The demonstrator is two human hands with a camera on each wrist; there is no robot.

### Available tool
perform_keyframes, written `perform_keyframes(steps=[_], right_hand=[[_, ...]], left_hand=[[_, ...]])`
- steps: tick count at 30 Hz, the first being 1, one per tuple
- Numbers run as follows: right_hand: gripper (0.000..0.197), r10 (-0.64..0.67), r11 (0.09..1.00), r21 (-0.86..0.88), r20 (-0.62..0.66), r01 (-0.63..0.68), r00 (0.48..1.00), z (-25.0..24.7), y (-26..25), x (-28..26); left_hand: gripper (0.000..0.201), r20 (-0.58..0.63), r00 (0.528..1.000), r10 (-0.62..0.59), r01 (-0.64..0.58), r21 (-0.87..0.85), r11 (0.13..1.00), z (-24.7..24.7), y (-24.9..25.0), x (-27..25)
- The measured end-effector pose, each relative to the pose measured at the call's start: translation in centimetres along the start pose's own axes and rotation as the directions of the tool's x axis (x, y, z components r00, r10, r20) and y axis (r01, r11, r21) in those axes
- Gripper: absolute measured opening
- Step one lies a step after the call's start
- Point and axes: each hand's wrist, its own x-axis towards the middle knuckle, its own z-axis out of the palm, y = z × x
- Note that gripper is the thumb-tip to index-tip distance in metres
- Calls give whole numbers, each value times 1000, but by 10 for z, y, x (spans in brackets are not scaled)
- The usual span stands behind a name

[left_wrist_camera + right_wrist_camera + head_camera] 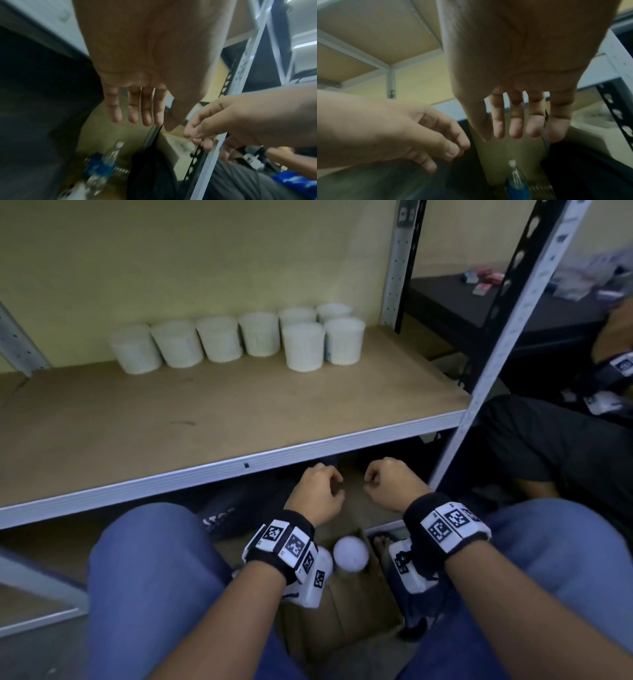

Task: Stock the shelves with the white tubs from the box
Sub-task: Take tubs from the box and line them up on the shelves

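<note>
Several white tubs [239, 340] stand in a row at the back of the wooden shelf [205, 419], two more in front of them at the right. Between my knees sits the cardboard box [342, 618] with one white tub [351, 554] showing inside. Both hands hover over the box, just below the shelf's front edge. My left hand [334, 484] has loosely curled fingers [137, 112] and holds nothing. A short gap to its right, my right hand [371, 482] is also empty, its fingers [513, 121] hanging relaxed.
A grey upright post [496, 337] bounds the shelf on the right. Beyond it another person in dark clothes [565, 457] sits by a black shelf [462, 302]. A dark bag [239, 508] lies under the shelf, and a blue-labelled water bottle [106, 159] lies below my hands.
</note>
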Motion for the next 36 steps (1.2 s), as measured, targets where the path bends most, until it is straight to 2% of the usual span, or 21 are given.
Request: perform_keyframes(steps=[4, 7, 9, 12, 13, 16, 19, 21, 24, 26, 28, 30, 36], right_hand=[[20, 89, 996, 13, 138, -91, 986, 41, 20, 14], [23, 184, 983, -21, 250, -185, 951, 75, 38, 25], [23, 204, 979, -61, 309, -194, 929, 98, 51, 30], [10, 221, 969, -188, 388, -158, 895, 132, 68, 40], [16, 221, 965, -223, 410, -138, 885, 141, 69, 42], [54, 206, 953, -291, 441, -78, 873, 162, 69, 51], [64, 210, 948, -313, 461, -64, 862, 186, 68, 63], [69, 228, 957, -272, 483, -102, 845, 209, 72, 70], [74, 249, 949, -292, 479, -115, 842, 236, 78, 71], [81, 235, 914, -404, 463, -33, 855, 249, 81, 71], [86, 213, 878, -477, 469, 43, 857, 254, 82, 71], [89, 227, 868, -493, 484, 49, 845, 256, 83, 71], [79, 219, 849, -525, 450, 58, 866, 257, 81, 73]], left_hand=[[27, 154, 978, -141, 139, 24, 990, 38, -30, 3], [27, 242, 946, -216, 207, 61, 976, 64, -50, 3], [30, 294, 916, -273, 255, 99, 962, 81, -63, 3], [37, 359, 871, -335, 306, 137, 942, 105, -81, 4], [40, 388, 850, -357, 324, 149, 934, 113, -88, 5], [50, 448, 797, -406, 338, 226, 913, 139, -111, 11], [58, 470, 767, -437, 338, 283, 898, 163, -128, 17], [59, 455, 757, -469, 362, 306, 881, 177, -136, 18], [73, 421, 763, -491, 367, 344, 864, 196, -148, 13], [79, 376, 794, -478, 350, 361, 864, 204, -154, 7], [80, 341, 824, -453, 331, 360, 872, 209, -160, 5], [76, 329, 839, -433, 318, 350, 881, 214, -165, 4], [69, 352, 844, -405, 291, 333, 897, 210, -168, 3]])
